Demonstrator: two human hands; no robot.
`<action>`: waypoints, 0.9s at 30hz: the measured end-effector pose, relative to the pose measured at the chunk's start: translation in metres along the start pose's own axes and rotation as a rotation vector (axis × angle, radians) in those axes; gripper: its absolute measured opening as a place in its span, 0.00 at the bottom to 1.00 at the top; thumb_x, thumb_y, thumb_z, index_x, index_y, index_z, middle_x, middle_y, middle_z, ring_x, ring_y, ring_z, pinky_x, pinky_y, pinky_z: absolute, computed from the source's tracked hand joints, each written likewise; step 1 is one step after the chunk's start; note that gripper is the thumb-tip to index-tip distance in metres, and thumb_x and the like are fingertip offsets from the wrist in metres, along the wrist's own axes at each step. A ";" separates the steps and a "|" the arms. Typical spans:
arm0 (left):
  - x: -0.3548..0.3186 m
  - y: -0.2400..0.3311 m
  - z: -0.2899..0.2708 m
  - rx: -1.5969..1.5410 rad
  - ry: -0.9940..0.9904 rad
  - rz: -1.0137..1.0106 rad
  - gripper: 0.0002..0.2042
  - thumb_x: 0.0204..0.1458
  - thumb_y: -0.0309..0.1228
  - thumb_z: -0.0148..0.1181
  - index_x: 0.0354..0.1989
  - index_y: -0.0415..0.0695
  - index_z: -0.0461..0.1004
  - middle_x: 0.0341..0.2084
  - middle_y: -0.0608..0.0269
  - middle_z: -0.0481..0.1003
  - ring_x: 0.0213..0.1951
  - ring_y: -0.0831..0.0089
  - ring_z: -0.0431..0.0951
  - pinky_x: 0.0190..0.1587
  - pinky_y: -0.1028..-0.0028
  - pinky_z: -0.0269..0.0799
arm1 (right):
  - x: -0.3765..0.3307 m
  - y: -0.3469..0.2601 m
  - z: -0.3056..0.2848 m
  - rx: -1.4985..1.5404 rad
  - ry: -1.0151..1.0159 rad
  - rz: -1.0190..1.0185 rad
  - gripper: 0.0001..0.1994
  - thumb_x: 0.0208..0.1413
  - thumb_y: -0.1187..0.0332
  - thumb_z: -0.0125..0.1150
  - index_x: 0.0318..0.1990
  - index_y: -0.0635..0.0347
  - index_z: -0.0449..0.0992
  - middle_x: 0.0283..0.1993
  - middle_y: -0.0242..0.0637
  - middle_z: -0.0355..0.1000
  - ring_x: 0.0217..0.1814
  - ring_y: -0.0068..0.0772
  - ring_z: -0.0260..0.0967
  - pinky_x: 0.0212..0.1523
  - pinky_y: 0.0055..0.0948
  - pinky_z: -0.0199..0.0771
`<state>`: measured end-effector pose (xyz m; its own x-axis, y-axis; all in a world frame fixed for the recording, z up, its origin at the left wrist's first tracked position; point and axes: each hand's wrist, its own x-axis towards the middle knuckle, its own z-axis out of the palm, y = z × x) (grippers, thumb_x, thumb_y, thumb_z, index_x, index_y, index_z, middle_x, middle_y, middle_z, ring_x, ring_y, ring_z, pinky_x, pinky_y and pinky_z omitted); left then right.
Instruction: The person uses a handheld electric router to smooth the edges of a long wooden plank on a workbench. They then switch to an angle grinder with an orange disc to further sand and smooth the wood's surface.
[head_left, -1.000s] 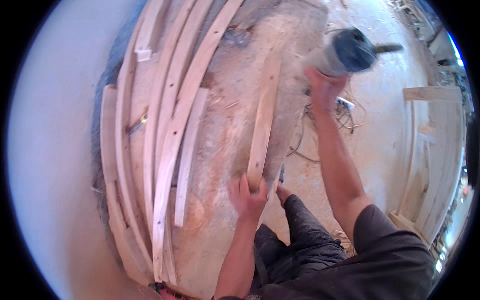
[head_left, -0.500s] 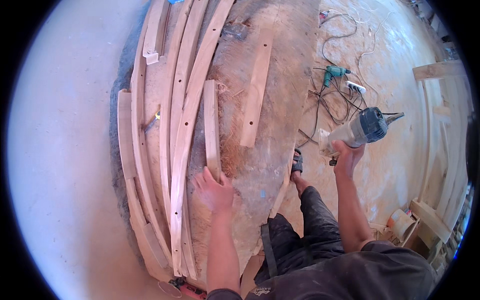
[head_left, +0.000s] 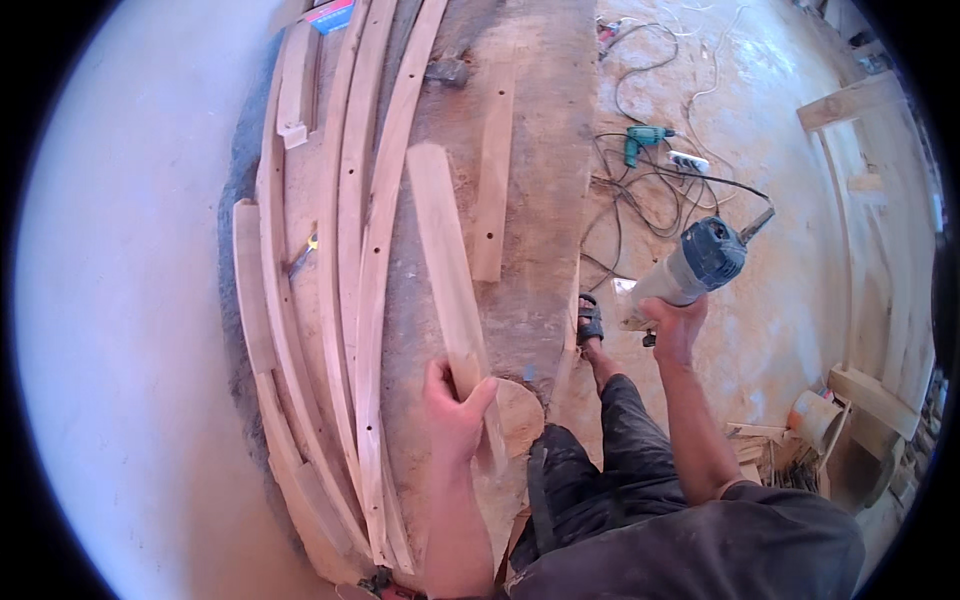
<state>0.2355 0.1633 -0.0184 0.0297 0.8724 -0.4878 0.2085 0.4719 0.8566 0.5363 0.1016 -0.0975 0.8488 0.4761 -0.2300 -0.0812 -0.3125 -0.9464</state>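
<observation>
Closed around a short wooden slat (head_left: 446,270), my left hand (head_left: 457,410) has its thumb over the edge of the wood near the lower end. The slat is raised and slants over the workbench (head_left: 540,160). Out to the right, over the floor, my right hand (head_left: 673,330) grips a handheld router (head_left: 690,265) with a pale body and a dark motor head. The router's cord leaves from its dark end. Long strips of wood with drilled holes (head_left: 375,250) lie left of my left hand, and another strip with two holes (head_left: 494,170) lies beyond the slat.
A green drill (head_left: 647,140) and a white power strip (head_left: 688,161) lie on the floor amid tangled cables. On the bench are a dark block (head_left: 447,72) and a yellow-handled tool (head_left: 312,243). Wooden frames (head_left: 850,220) lean at the right, near a bucket (head_left: 815,418).
My left hand has taken hold of the slat and lifted it off the bench, turning it. The router in my right hand has tilted and appears slightly further left.
</observation>
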 end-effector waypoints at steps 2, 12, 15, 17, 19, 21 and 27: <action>0.017 0.020 0.037 0.140 0.017 0.012 0.22 0.47 0.26 0.70 0.50 0.35 0.71 0.42 0.56 0.75 0.45 0.64 0.76 0.52 0.66 0.73 | 0.002 0.005 -0.003 -0.008 0.015 -0.007 0.30 0.30 0.79 0.68 0.51 0.64 0.75 0.45 0.36 0.77 0.45 0.36 0.76 0.50 0.34 0.76; 0.082 -0.028 0.145 0.751 0.092 0.664 0.20 0.50 0.24 0.65 0.53 0.36 0.71 0.50 0.44 0.65 0.55 0.44 0.64 0.60 0.54 0.61 | 0.002 -0.007 0.006 0.045 0.079 -0.027 0.27 0.31 0.77 0.71 0.47 0.65 0.77 0.43 0.36 0.79 0.44 0.34 0.78 0.48 0.33 0.77; 0.076 -0.052 0.134 0.687 0.117 0.719 0.20 0.53 0.25 0.63 0.54 0.35 0.72 0.49 0.43 0.66 0.54 0.45 0.66 0.60 0.53 0.62 | 0.004 -0.001 0.013 0.004 0.043 -0.033 0.26 0.32 0.77 0.71 0.47 0.65 0.77 0.41 0.36 0.79 0.42 0.34 0.78 0.46 0.32 0.78; 0.084 -0.044 0.147 0.639 0.095 0.749 0.19 0.54 0.26 0.63 0.54 0.34 0.72 0.48 0.42 0.68 0.53 0.45 0.67 0.59 0.53 0.62 | 0.017 0.001 0.015 0.014 0.027 -0.014 0.29 0.33 0.77 0.72 0.50 0.64 0.75 0.44 0.36 0.78 0.46 0.33 0.76 0.49 0.32 0.76; 0.099 -0.038 0.157 0.554 0.110 0.756 0.18 0.55 0.27 0.62 0.53 0.34 0.73 0.44 0.44 0.71 0.49 0.47 0.70 0.56 0.56 0.66 | 0.026 0.001 0.023 -0.013 0.009 -0.044 0.29 0.33 0.76 0.72 0.51 0.63 0.74 0.46 0.36 0.77 0.47 0.31 0.75 0.51 0.32 0.75; 0.104 -0.039 0.154 0.522 0.054 0.643 0.17 0.56 0.27 0.62 0.52 0.33 0.74 0.41 0.45 0.73 0.46 0.48 0.73 0.53 0.59 0.69 | 0.035 -0.002 0.037 -0.075 -0.004 -0.135 0.28 0.34 0.75 0.73 0.50 0.63 0.75 0.46 0.35 0.78 0.47 0.29 0.75 0.50 0.31 0.75; 0.086 -0.046 0.114 0.455 -0.162 0.346 0.08 0.55 0.25 0.64 0.40 0.32 0.81 0.32 0.54 0.80 0.36 0.65 0.80 0.41 0.70 0.73 | 0.042 -0.024 0.090 -0.141 -0.132 -0.582 0.18 0.41 0.68 0.75 0.43 0.55 0.81 0.44 0.32 0.79 0.45 0.35 0.75 0.49 0.38 0.73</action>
<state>0.3403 0.2015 -0.1191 0.3123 0.9184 -0.2428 0.5570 0.0301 0.8300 0.5267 0.2029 -0.1045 0.6601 0.6966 0.2811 0.4540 -0.0719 -0.8881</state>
